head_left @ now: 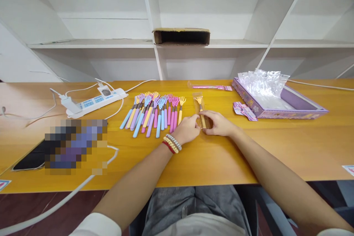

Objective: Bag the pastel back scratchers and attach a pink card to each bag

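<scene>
A yellow claw-headed stick lies inside a clear plastic sleeve, its claw pointing away from me. My left hand pinches the sleeve's near left edge, fingers closed. On the other side, my right hand has its fingers and thumb closed round the sleeve's right edge, by the handle. Left of my hands lies a pile of similar sticks with pink, blue, purple and yellow handles. A pink packaged stick lies farther back.
A purple box holding clear plastic sleeves is at the right, with small pink cards beside it. At the left are a power strip, white cables and a pixelated device. An open cardboard box sits on the shelf.
</scene>
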Tool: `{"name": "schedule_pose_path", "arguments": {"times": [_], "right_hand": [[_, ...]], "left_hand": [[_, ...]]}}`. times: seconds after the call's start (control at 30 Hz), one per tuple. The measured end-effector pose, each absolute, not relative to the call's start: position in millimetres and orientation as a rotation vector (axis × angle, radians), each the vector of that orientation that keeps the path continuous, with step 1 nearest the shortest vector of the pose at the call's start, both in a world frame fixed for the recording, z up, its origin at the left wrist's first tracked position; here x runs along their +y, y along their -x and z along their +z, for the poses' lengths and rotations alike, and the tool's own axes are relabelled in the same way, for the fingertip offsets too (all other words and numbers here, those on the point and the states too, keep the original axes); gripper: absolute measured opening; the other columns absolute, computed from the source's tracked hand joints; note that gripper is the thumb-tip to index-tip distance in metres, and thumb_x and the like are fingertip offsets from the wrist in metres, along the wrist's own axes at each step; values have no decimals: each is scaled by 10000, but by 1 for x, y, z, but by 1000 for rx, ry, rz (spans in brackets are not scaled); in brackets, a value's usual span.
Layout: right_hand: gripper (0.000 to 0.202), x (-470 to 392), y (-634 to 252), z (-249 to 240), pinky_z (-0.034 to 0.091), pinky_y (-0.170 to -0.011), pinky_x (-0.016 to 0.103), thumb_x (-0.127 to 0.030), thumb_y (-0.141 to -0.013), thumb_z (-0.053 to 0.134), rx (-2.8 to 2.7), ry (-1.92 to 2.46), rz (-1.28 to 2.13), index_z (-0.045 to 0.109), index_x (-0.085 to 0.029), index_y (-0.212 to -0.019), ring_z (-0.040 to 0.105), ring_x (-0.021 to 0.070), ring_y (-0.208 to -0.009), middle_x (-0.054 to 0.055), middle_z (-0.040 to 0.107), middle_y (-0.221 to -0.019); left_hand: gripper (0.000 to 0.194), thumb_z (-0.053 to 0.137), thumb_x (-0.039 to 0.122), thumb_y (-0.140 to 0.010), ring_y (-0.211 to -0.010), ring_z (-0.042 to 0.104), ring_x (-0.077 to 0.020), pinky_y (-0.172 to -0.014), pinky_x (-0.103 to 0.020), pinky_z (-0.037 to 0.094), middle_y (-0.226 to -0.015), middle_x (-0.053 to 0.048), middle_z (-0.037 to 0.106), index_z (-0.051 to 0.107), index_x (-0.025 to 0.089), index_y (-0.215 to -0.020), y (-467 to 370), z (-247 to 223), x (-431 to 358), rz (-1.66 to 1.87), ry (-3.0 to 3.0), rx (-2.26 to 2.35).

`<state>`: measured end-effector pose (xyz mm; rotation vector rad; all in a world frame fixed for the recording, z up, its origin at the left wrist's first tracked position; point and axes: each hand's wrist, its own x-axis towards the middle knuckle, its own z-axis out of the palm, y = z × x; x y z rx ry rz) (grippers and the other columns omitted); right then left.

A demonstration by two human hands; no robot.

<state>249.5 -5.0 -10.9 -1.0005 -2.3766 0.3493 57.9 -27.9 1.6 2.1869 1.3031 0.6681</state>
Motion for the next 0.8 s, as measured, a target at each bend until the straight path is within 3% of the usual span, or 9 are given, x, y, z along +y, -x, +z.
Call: {"name": "schedule_pose_path", "arguments": {"times": [0.1,0.33,0.63,0.8], "right_hand": [[721,-5,-251,-11,378,-998,422,-278,-616,671,-2397,988,373,452,-150,-1291,491,275,-1177,154,490,-1301],[758,-4,-256,-13,357,-1005,465,-311,-607,702,-2352,1038,385,437,-174,-1304,450,293,-1212,155,455,-1319],[344,-5,-260,-2,400,-942,427,-273,-601,700,-2358,1002,390,604,-187,-919,529,254,-1093,101,559,-1165],[268,-6,-259,0,436,-889,392,-242,-589,703,-2393,1005,428,631,-193,-843,569,240,-1013,82,592,-1086]], "left_hand": [[384,457,118,-715,-934,571,-236,-872,-373,442,-969,-101,583,550,152,-1086,-57,1,-31,657,-2480,1306],[386,453,128,-740,-837,572,-178,-778,-314,471,-1094,-78,509,546,186,-1110,-54,3,-32,503,-2682,1185],[217,515,226,-777,-894,567,-174,-827,-311,454,-1138,-53,513,617,205,-968,-51,7,-32,545,-2719,1014],[160,515,254,-799,-878,567,-155,-826,-290,440,-1085,-43,549,661,199,-834,-53,11,-36,531,-2704,924]]}}
